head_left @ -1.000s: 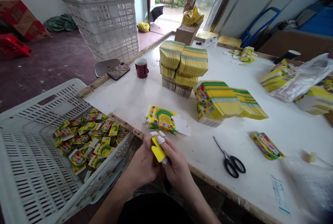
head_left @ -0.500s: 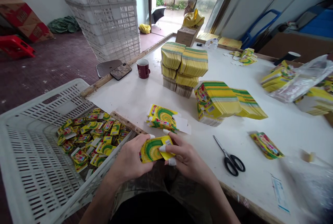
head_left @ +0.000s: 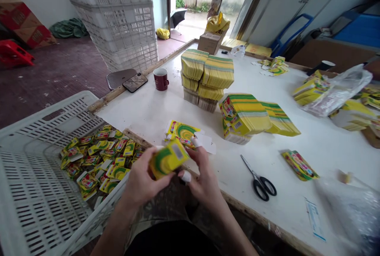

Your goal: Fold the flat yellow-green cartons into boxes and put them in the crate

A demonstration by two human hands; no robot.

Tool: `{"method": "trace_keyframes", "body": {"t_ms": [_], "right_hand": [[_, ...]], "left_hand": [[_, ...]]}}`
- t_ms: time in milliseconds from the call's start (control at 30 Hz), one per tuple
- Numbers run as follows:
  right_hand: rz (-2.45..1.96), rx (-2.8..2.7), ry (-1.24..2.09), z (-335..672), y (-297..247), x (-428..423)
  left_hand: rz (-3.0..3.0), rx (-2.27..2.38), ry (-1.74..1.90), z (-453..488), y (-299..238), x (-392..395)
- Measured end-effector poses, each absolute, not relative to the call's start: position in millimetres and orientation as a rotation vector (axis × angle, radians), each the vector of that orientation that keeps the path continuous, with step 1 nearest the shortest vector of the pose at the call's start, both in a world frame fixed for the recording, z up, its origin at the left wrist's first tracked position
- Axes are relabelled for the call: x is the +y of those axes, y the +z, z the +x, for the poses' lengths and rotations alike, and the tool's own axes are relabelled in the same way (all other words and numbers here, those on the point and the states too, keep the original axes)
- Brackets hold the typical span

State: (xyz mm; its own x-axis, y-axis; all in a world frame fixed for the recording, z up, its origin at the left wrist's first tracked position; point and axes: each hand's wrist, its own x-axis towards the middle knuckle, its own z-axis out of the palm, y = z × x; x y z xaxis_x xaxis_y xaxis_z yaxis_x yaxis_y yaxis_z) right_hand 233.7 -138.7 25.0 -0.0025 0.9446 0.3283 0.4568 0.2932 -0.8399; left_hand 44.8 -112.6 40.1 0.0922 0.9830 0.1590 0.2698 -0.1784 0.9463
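Observation:
My left hand grips a small yellow-and-green carton just over the table's front edge. The carton is blurred and tilted, its barcode end facing up to the right. Close by that end is my right hand, thumb and fingers apart, white coverings on some fingertips; it seems to hold nothing. Behind both hands, flattened cartons with white flaps lie on the table. To the left, a white plastic crate holds many small filled-looking cartons.
Black-handled scissors lie right of my hands, near a single carton. Stacks of flat cartons and taller bundles stand further back. A mug and a phone are at the left edge. Clear plastic lies front right.
The carton has turned and tilted, its barcode end swinging up. My right hand's fingers have come off the carton and spread. The whole view has shifted slightly.

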Motion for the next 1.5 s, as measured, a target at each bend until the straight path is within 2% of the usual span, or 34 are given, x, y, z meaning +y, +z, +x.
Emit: {"method": "trace_keyframes", "body": {"t_ms": [67, 133, 233, 433, 567, 800, 1000, 1200, 1367, 1500], "right_hand": [[-1.416, -1.522, 0.513, 241.0, 28.4, -125.8], [-1.570, -1.537, 0.351, 248.7, 29.4, -111.5], [-1.749, -1.696, 0.250, 255.0, 25.7, -94.5], [-1.756, -1.651, 0.280, 252.9, 23.7, -89.0], [-1.585, -1.455, 0.533, 243.8, 35.0, -100.8], [-1.059, -1.316, 1.331, 201.9, 39.9, -143.5], [-1.064, -1.299, 1.497, 187.6, 30.6, -157.5], [-1.140, -1.211, 1.302, 208.7, 19.9, -151.1], [-1.200, -1.485, 0.953, 240.4, 34.4, -151.3], [-1.216, -1.806, 0.771, 260.2, 53.2, -154.0]], "left_hand": [[1.149, 1.189, 1.511, 41.3, 39.9, -107.5], [0.727, 1.100, 1.687, 39.5, 39.6, -102.3], [0.415, 1.091, 1.594, 41.4, 35.7, -99.1], [0.478, 1.033, 1.499, 60.9, 23.4, -109.1], [0.606, 0.903, 1.406, 79.0, 23.2, -118.2], [0.444, 0.723, 1.506, 91.0, 38.5, -128.0], [0.256, 0.845, 1.595, 93.4, 33.6, -125.9], [0.559, 0.965, 1.414, 96.0, 11.8, -131.1], [0.805, 1.056, 1.350, 78.7, 11.1, -120.0], [1.035, 0.863, 1.194, 42.3, 36.8, -106.5]]}}
